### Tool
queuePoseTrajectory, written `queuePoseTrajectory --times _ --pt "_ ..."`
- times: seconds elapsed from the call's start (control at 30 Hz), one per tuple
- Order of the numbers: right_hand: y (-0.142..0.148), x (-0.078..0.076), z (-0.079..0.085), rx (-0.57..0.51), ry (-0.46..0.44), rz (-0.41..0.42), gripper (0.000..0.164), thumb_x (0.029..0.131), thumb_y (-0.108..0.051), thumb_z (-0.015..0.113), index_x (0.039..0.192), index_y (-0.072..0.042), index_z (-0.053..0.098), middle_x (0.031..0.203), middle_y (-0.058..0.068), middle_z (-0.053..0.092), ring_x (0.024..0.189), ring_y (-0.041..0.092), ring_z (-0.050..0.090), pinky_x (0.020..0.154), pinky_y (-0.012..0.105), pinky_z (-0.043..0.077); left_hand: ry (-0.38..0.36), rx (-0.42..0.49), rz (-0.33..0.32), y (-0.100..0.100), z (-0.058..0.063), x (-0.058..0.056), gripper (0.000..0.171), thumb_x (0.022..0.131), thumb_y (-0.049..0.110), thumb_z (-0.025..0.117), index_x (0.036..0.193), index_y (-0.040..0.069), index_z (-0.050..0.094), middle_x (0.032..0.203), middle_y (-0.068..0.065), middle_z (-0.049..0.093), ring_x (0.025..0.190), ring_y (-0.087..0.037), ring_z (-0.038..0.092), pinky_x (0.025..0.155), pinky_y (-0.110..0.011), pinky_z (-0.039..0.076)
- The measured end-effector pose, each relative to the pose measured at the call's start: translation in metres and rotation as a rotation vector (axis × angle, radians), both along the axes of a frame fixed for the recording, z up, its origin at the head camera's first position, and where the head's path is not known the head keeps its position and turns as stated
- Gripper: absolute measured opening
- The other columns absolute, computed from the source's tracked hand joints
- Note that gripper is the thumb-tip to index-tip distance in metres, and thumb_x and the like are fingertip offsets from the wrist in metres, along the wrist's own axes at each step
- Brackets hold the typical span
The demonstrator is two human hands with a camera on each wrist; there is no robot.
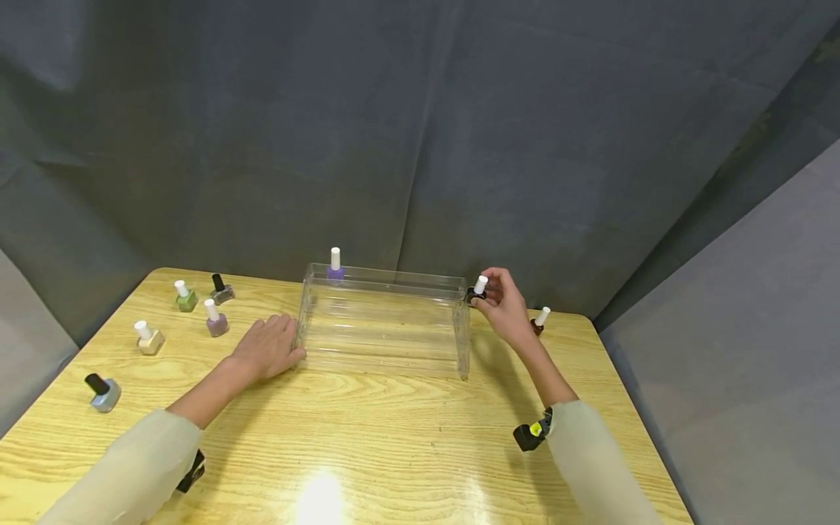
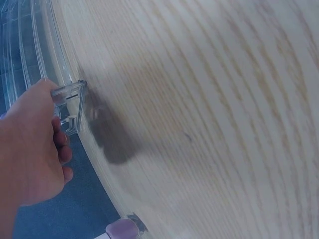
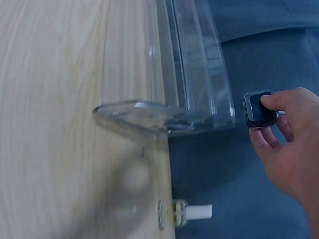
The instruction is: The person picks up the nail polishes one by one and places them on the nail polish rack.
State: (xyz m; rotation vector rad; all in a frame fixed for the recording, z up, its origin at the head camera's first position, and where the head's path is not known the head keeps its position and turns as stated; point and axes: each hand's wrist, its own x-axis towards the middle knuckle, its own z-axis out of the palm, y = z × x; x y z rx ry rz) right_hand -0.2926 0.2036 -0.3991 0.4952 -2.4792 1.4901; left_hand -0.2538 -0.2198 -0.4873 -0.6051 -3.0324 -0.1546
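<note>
A clear plastic tiered rack (image 1: 383, 324) stands at the back of the wooden table. My left hand (image 1: 269, 346) grips its left end, the thumb at the front corner; in the left wrist view the fingers (image 2: 62, 142) curl beside the end panel. My right hand (image 1: 505, 306) pinches a black nail polish bottle (image 3: 260, 108) by its body, between thumb and fingertips. Its white cap (image 1: 481, 284) points up, and the bottle is right beside the rack's upper right end. A purple nail polish bottle (image 1: 335, 272) with a white cap stands on the rack's top tier, toward the left.
On the left of the table (image 1: 367, 445) are several nail polish bottles: green (image 1: 187, 300), dark grey (image 1: 223, 294), mauve (image 1: 216, 324), cream (image 1: 151, 343) and pale blue (image 1: 106, 397). Right of my right hand is a dark reddish bottle (image 1: 537, 327). A dark curtain (image 1: 420, 146) hangs behind.
</note>
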Motion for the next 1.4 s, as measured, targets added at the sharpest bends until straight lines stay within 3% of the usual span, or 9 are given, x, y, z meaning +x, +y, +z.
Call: queuePoseTrajectory --times 0.2,0.57,1.03,1.4 --pt "-0.011 -0.023 -0.013 0.041 0.008 -0.009 0.045 0.082 -0.001 0.066 0.118 -0.017 0.043 0.108 0.008 0.046 0.101 0.024 0.056 0.082 0.038 0.047 0.014 0.002 -0.005 0.000 0.000 0.001 0.031 0.088 0.038 0.052 0.089 0.009 0.042 0.078 -0.003 0.036 0.071 -0.022 0.035 0.060 -0.034 0.027" --pt "-0.054 -0.038 -0.005 0.065 0.057 0.046 0.045 0.082 -0.003 0.067 0.118 -0.016 0.043 0.108 0.006 0.051 0.102 0.022 0.054 0.085 0.037 0.045 0.018 0.023 -0.003 0.001 0.000 0.003 0.028 0.088 0.035 0.052 0.086 0.010 0.040 0.077 -0.003 0.035 0.071 -0.022 0.035 0.059 -0.034 0.027" --pt "-0.098 -0.047 -0.004 0.078 0.016 0.066 0.043 0.082 -0.004 0.067 0.114 -0.020 0.043 0.109 0.003 0.051 0.101 0.018 0.053 0.085 0.033 0.045 0.020 0.026 0.007 0.000 -0.001 0.001 0.027 0.087 0.035 0.051 0.086 0.010 0.041 0.077 -0.003 0.037 0.071 -0.022 0.036 0.059 -0.034 0.027" --pt "-0.124 -0.055 -0.007 0.027 -0.024 0.108 0.044 0.082 0.001 0.065 0.114 -0.019 0.042 0.108 0.005 0.050 0.095 0.020 0.057 0.077 0.028 0.049 0.000 0.025 0.003 -0.001 -0.002 -0.001 0.029 0.088 0.037 0.051 0.089 0.010 0.042 0.079 -0.003 0.037 0.073 -0.021 0.036 0.060 -0.034 0.028"
